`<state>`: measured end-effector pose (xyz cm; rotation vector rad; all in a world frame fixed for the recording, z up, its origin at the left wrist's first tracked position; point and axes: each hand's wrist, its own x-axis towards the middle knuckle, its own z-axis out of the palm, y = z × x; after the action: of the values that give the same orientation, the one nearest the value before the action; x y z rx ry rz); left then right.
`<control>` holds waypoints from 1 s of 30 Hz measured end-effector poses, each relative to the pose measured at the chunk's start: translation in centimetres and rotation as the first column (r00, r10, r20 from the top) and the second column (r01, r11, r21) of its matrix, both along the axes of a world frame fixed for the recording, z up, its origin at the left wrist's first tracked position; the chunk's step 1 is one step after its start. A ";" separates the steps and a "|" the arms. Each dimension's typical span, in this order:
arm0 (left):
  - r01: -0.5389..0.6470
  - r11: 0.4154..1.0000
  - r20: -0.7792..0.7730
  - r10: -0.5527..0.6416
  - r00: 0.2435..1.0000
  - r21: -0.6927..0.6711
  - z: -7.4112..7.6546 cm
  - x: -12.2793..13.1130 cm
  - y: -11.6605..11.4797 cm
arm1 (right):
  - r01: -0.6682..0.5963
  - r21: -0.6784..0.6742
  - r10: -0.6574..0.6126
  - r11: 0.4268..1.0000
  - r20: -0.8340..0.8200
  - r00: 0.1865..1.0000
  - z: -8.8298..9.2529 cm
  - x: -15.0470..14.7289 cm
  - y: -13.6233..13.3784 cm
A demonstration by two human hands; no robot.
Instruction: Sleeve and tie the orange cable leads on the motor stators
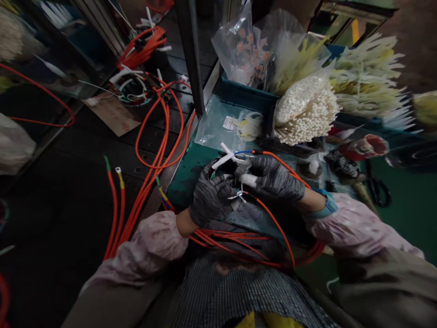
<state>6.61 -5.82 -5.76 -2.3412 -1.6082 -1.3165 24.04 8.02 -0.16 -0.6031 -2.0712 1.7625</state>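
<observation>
Grey knitted gloves cover both hands, which are close together over the work surface. My left hand (212, 196) is closed around a dark part with wires coming from it; its shape is mostly hidden by the fingers. White sleeving (223, 160) sticks out above that hand, next to a blue wire (243, 152). My right hand (278, 178) is closed, its fingertips pinched at the same wires. A white piece (249, 180) shows at its thumb. An orange cable (278, 159) runs beneath my right wrist. Below the hands, a thin white tie (241, 195) sits by another orange cable (273, 221).
Orange cables (165, 136) loop at left beside a wound stator (131, 89). A metal post (191, 54) rises behind. A bag of white tubes (305, 111), yellow sleeves (365, 82) and a blue bin (246, 93) stand at the back. Scissors (377, 187) lie right.
</observation>
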 end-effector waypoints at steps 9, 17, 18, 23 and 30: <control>0.016 0.999 0.014 -0.016 1.000 -0.030 -0.4 0.0 0.1 | -0.102 0.174 0.089 0.980 0.081 0.993 -0.7 0.7 -0.1; -0.042 0.999 0.017 0.042 0.999 0.005 -0.4 0.4 -0.1 | -0.258 0.536 0.326 0.804 -0.035 0.945 -1.8 2.3 -0.7; -0.034 0.999 0.023 0.034 0.999 -0.016 -0.3 0.5 -0.1 | -0.241 0.576 0.308 0.781 -0.020 0.951 -2.1 2.6 -0.9; -0.009 0.999 0.042 0.011 0.999 -0.046 0.1 0.4 -0.2 | -0.082 0.730 0.224 0.678 -0.099 0.970 -3.4 3.5 -1.7; 0.000 1.000 0.030 0.001 1.000 -0.016 -0.2 0.2 -0.1 | -0.086 0.908 0.303 0.409 -0.047 0.952 -3.5 3.7 -1.1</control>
<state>6.82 -5.87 -5.98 -2.3410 -1.6333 -1.3498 27.73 6.96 -3.70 0.1775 -2.5611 0.4678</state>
